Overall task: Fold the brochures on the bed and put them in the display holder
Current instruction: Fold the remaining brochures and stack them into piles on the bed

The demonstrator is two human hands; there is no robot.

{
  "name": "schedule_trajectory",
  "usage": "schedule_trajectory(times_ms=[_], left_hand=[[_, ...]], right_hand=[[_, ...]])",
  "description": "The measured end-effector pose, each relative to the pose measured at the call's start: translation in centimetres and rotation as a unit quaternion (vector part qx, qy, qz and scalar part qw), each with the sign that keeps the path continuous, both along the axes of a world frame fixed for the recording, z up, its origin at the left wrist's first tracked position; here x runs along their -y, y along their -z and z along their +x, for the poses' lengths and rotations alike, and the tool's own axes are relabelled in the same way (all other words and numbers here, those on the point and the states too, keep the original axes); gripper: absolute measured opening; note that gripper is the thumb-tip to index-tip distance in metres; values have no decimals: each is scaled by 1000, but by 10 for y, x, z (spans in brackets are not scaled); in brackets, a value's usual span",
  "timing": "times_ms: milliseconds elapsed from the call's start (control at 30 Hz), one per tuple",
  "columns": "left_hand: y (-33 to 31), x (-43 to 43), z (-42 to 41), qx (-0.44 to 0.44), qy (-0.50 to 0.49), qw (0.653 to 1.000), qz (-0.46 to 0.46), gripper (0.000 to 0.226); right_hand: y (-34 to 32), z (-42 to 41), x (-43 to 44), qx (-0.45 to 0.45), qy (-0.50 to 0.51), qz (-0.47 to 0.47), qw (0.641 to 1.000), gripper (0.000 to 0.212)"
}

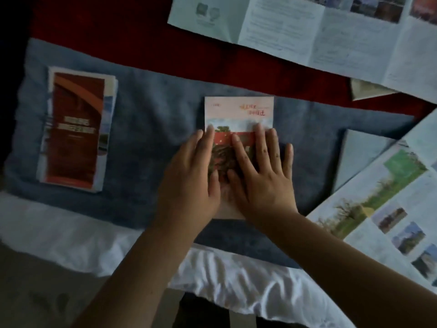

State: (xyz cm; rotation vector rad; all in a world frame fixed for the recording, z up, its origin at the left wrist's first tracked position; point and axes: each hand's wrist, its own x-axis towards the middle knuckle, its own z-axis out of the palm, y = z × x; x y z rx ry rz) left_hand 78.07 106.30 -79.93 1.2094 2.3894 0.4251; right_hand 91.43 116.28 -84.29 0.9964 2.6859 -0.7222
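Note:
A folded brochure (238, 110) with a pale pink top and a red picture lies flat on the blue blanket (151, 119) in the middle of the bed. My left hand (191, 176) and my right hand (262, 171) both press flat on its lower half, fingers straight and spread. To the left, a stack of folded red-covered brochures (75, 129) sits in what looks like a clear display holder lying on the blanket. Unfolded brochures lie at the top right (319, 31) and at the right edge (383, 209).
A red cover (118, 31) stretches across the far side of the bed. White sheet (71, 233) runs along the near edge. A grey flat sheet (359, 157) lies partly under the right unfolded brochure. A small pale folded corner (364, 91) shows at the upper right.

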Motion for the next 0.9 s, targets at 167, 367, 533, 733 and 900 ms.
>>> schedule_trajectory(times_ms=[167, 367, 533, 733, 900], left_hand=[[36, 18, -16, -69, 69, 995, 11, 48], [43, 16, -8, -13, 0, 997, 70, 38], [28, 30, -48, -19, -37, 994, 104, 37], [-6, 70, -134, -109, -35, 989, 97, 45], [-7, 112, -194, -128, -26, 991, 31, 52]], right_hand=[[7, -17, 9, 34, 8, 45, 998, 65], [7, -39, 23, 26, 27, 35, 999, 68], [0, -85, 49, -16, 21, -30, 999, 73], [-16, -164, 89, -92, -9, -127, 988, 66], [-16, -220, 111, -103, -66, -119, 985, 71]])
